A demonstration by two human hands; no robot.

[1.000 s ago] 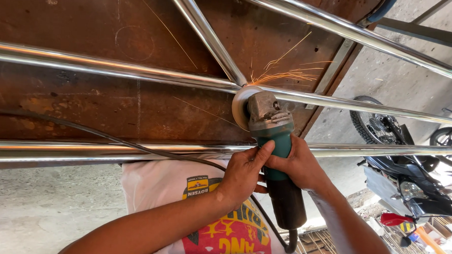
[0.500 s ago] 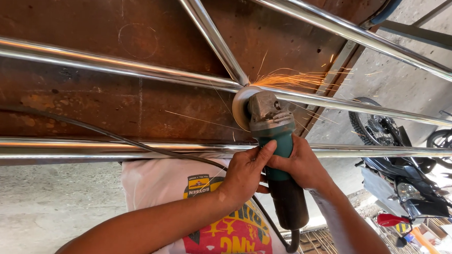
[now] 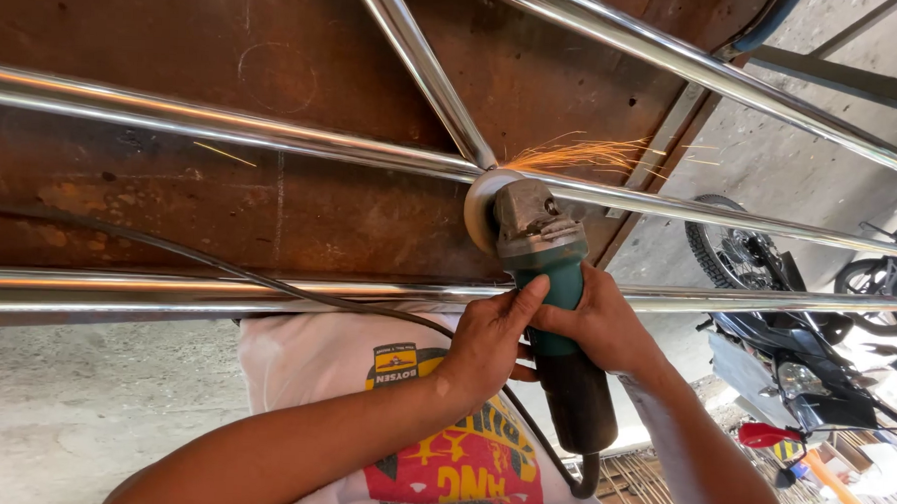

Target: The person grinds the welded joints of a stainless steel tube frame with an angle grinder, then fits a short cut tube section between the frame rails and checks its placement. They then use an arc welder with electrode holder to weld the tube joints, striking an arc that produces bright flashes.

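Both hands grip a green and black angle grinder. My left hand wraps the body from the left, my right hand from the right. Its disc touches the joint where a slanted shiny steel tube meets a long horizontal tube. Orange sparks fly right from the joint. The grinder's black cord runs left across the plate.
The tube frame lies on a rusty brown steel plate. Another steel tube crosses nearest me, one more runs at the upper right. A motorcycle stands on the concrete floor at right. My printed white shirt is below.
The view has shifted slightly and the sparks now stream more to the right. Both hands keep the same hold on the grinder at the joint.
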